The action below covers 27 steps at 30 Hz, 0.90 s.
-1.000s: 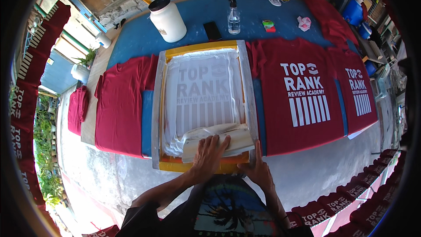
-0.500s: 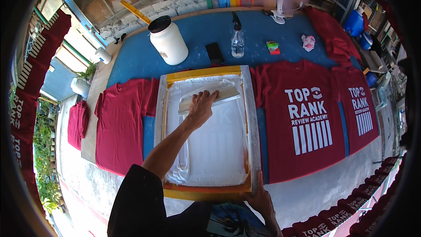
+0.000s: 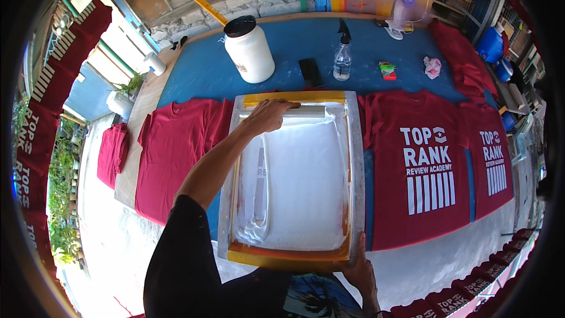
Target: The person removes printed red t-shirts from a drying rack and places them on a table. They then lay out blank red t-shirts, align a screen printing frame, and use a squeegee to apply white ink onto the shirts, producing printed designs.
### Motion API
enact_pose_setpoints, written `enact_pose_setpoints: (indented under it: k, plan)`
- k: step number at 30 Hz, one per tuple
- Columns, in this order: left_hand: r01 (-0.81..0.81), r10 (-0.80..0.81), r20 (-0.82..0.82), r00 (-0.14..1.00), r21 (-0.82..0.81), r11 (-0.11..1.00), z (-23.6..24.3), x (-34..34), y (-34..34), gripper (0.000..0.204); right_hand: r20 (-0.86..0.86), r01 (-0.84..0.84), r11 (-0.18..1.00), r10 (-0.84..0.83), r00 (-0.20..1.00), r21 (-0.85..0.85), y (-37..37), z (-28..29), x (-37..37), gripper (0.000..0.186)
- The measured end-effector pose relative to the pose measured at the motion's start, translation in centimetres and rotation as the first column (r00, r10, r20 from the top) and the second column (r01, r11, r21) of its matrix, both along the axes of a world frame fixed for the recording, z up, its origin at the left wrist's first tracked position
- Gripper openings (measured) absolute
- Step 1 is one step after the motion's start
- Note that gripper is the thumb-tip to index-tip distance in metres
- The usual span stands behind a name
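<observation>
A screen printing frame [image 3: 354,141] with a mesh coated in white ink [image 3: 303,182] lies in front of me over the table. My left hand [image 3: 271,115] grips a squeegee [image 3: 309,112] laid across the far end of the mesh. Ink is thinner in a strip along the mesh's left side, where part of the design shows through. At the near right corner, my right hand [image 3: 359,272] holds the frame's edge; some of its fingers are hidden. A plain maroon T-shirt [image 3: 179,159] lies to the left, and a maroon T-shirt with a white print [image 3: 385,194] to the right.
On the blue table [image 3: 194,68] stand a white tub [image 3: 250,56] with a yellow stick, a spray bottle [image 3: 342,62] and a small fan [image 3: 400,15]. A phone [image 3: 310,73] and crumpled paper [image 3: 432,68] lie there. Another printed shirt [image 3: 491,188] is at far right.
My left hand and the squeegee have moved to the far end of the mesh, and the squeegee now lies straighter across. My right hand still holds the frame's corner. The view has shifted slightly.
</observation>
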<state>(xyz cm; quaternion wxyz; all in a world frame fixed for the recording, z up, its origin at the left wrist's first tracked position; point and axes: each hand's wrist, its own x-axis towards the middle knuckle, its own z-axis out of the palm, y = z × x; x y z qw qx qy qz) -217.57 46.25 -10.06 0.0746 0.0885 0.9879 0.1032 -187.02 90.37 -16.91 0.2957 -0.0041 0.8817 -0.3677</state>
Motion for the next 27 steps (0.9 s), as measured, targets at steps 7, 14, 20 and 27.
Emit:
enact_pose_setpoints:
  k: [7,14,20,27]
  plan:
    - [-0.022,0.022,-0.01,1.0,0.005,1.0,-3.7,0.5,-1.2,0.076,-0.059,0.026,0.997,-0.03,0.998,-0.07,0.1,-1.1,0.5,0.128]
    - [-0.04,0.04,-0.001,0.999,-0.019,0.999,-3.3,7.1,0.7,0.071,-0.186,-0.01,0.981,-0.026,0.982,-0.191,0.1,-1.6,0.8,0.121]
    - [0.011,-0.006,-0.154,0.988,0.03,0.999,-3.6,19.8,5.8,0.062,-0.184,-0.031,0.977,-0.009,0.983,-0.21,0.4,-2.0,0.9,0.116]
    - [-0.083,0.077,0.04,0.996,0.161,0.983,-1.7,34.6,13.7,0.07,-0.195,-0.045,0.966,-0.006,0.981,-0.255,0.6,-2.2,1.1,0.116]
